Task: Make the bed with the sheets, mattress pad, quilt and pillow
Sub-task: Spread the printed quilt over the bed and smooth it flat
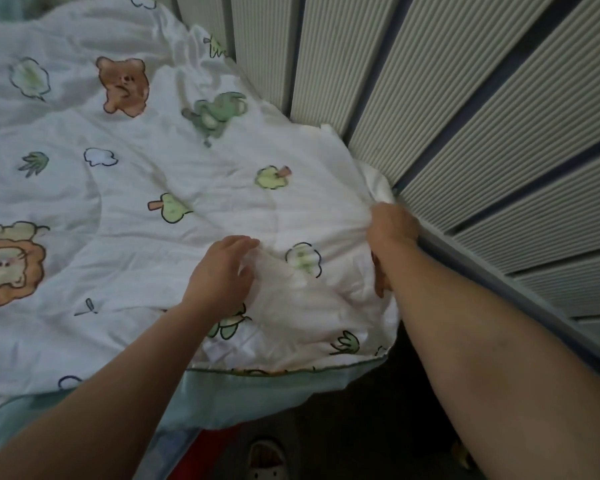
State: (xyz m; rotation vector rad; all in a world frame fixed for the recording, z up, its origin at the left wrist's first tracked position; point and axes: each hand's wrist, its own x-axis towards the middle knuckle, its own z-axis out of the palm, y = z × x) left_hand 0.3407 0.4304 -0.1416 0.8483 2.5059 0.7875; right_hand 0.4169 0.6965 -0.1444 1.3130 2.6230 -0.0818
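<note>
A white quilt [160, 161] printed with bears, a lion, frogs and trees lies spread over the bed. My right hand [390, 226] is closed on the quilt's edge near its right corner, beside the ribbed wall. My left hand [220, 268] rests on the quilt a little to the left, its fingers pinching a bunched fold of the fabric. A pale green sheet [257, 393] shows under the quilt's near edge. No pillow is in view.
A ribbed, panelled wall [465, 116] runs along the right side of the bed, tight against the quilt. Below the bed's near edge the floor is dark, with a slipper [267, 460] and something red [205, 455] beside it.
</note>
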